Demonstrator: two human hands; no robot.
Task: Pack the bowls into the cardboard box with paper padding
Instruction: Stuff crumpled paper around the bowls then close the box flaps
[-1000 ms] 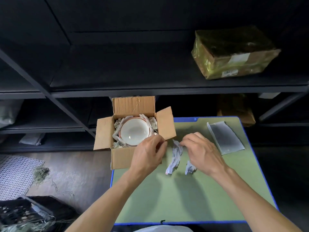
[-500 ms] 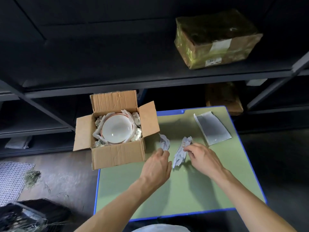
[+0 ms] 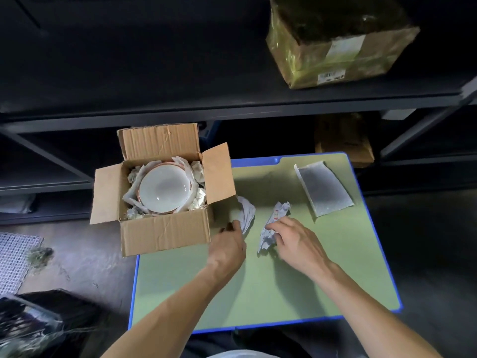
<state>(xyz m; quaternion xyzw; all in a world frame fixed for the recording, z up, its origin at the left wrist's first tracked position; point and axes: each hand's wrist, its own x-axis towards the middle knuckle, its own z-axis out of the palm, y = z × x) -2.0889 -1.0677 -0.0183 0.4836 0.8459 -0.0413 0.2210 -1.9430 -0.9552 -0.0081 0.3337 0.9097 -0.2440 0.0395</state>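
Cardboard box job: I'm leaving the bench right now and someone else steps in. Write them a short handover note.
Left hand: pinches the left paper wad, just right of the cardboard box.
Right hand: fingers curled on the right paper wad, on the green mat.
Done: a bowl sits in the box with paper padding tucked round it.
Left: both wads probably go into the box; its flaps are open. A grey sheet lies apart on the mat.
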